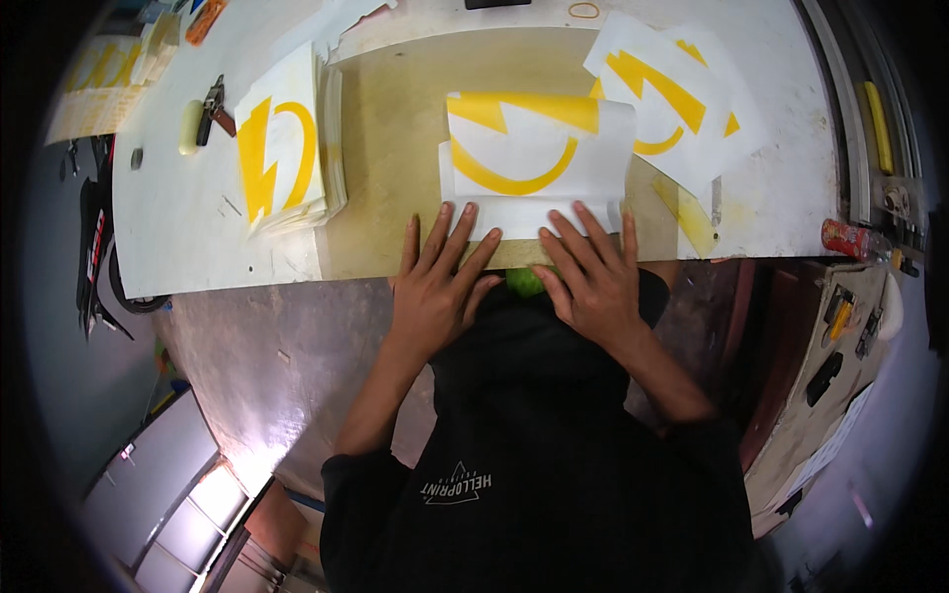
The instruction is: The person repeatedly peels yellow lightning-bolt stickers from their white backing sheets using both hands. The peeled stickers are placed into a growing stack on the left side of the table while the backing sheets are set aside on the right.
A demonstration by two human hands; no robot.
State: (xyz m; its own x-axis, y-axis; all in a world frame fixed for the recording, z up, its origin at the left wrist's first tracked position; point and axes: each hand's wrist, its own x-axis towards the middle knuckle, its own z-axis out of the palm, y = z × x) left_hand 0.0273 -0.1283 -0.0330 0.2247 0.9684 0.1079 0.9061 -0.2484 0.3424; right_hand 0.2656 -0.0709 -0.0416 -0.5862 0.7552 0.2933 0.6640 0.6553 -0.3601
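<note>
In front of me on the table lies a white sheet (540, 148) with a yellow printed design, its near part folded over in a band along the edge closest to me. My left hand (442, 262) rests palm down at the near left corner, its fingers spread and the tips on the fold. At the near right corner, my right hand (596, 267) lies flat in the same way, fingers apart on the band. Neither hand grips anything. Whether the sheet is paper, plastic or fabric I cannot tell.
A stack of folded printed sheets (282, 148) stands left of the sheet. Loose printed sheets (672, 104) overlap at the right. Toward the left edge lie a dark tool with a brown handle (214, 111) and a pale oval thing (190, 128). A red-labelled bottle (852, 240) sits at the right corner.
</note>
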